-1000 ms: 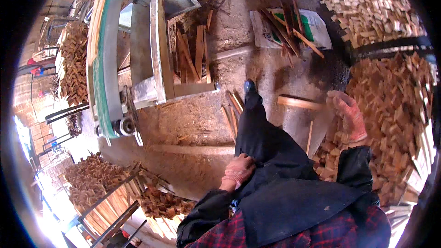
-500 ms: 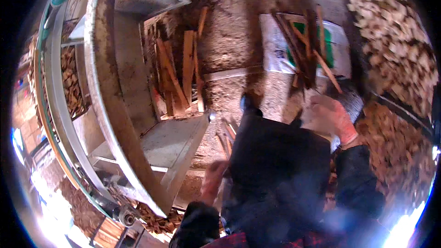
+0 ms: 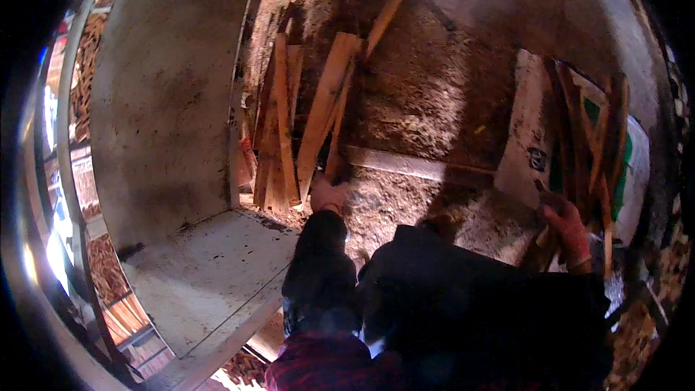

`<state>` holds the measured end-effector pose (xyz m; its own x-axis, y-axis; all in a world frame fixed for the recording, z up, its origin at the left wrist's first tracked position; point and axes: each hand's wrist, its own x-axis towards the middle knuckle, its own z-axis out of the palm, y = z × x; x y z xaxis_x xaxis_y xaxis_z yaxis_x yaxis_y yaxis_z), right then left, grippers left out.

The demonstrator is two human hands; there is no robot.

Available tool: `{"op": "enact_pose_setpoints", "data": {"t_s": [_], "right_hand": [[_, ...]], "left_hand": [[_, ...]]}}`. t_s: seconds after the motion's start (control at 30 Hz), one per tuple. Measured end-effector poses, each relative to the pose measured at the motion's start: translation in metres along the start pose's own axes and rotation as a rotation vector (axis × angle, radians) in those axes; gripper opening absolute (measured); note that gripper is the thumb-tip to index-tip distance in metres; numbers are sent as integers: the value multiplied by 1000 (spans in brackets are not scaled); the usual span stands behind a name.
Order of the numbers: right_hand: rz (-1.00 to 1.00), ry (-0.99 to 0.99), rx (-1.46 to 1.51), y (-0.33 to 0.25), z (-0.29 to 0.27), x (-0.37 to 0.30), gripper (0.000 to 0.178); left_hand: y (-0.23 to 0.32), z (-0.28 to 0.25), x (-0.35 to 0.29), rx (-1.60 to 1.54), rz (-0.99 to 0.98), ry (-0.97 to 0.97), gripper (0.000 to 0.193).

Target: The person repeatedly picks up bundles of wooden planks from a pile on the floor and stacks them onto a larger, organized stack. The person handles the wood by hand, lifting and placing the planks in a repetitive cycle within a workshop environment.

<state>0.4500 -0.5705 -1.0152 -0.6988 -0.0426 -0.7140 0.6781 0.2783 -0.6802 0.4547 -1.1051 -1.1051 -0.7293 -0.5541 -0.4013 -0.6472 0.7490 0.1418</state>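
Note:
Several long wooden strips (image 3: 318,123) lean in a loose bunch beside the pale metal box, at the left of the middle. My left hand (image 3: 329,195) is at the near end of this bunch, its fingers closed around the end of one strip. Over to the right, my right hand (image 3: 568,232), in a reddish glove, has curled fingers. Something small and dark shows at its fingertips, but I cannot make out what it is. Beside that hand, more dark wooden strips (image 3: 575,130) lie on a white and green sack (image 3: 637,166).
A large pale metal box (image 3: 166,87) with an open side fills the left, its flat panel (image 3: 210,268) reaching toward me. Wood crumbs cover the ground (image 3: 413,116). A pale board (image 3: 420,164) runs across it. Chopped wood (image 3: 637,347) is heaped at the lower right.
The view has swung left and closer to the metal box. My left hand has gone forward from beside my lap to the leaning strips. My right hand remains near the sack.

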Motion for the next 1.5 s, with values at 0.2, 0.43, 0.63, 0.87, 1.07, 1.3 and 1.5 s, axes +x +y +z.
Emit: {"op": "enact_pose_setpoints", "data": {"t_s": [0.2, 0.43, 0.63, 0.87, 1.07, 1.3, 1.5], "right_hand": [[-185, -117, -98, -57, 70, 26, 45], [-286, 4, 551, -29, 101, 125, 50], [-124, 142, 165, -3, 1, 105, 53], [-157, 537, -654, 123, -27, 131, 44], [74, 475, -513, 43, 24, 100, 49], [-140, 454, -678, 120, -20, 118, 47], [-201, 582, -692, 117, 2, 140, 56]], "left_hand": [[2, 64, -42, -88, 440, 124, 52], [198, -1, -84, -566, 740, -504, 69], [58, -59, 81, -81, 175, 270, 103], [-58, -96, 167, 52, -75, 155, 91], [-54, -61, 134, 0, -276, 269, 60], [67, -31, 0, -155, -86, 88, 45], [106, 27, -54, -409, 187, -26, 49]]}}
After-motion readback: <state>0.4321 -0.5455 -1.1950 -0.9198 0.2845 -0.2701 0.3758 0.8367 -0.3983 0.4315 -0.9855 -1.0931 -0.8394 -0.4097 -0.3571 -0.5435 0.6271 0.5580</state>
